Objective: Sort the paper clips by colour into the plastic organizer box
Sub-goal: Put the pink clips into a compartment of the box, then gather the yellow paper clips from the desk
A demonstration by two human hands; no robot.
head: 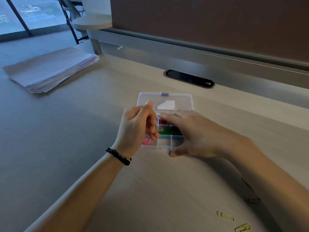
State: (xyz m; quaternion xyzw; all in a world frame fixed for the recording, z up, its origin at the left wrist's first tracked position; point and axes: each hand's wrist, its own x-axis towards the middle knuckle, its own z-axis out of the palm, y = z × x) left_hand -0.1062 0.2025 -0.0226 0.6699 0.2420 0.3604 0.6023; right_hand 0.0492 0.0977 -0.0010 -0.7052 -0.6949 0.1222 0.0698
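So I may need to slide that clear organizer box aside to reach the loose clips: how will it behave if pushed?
The organizer box looks like thin clear plastic holding few clips, so probably light. On the smooth desk it should slide easily, not tip, being flat and low. Its open lid may flap.

One head-worn wide-angle view, looking forward and down from close above, box [165, 104] and both hands at frame centre, desk [100, 114] receding toward upper left, partition filling upper right.
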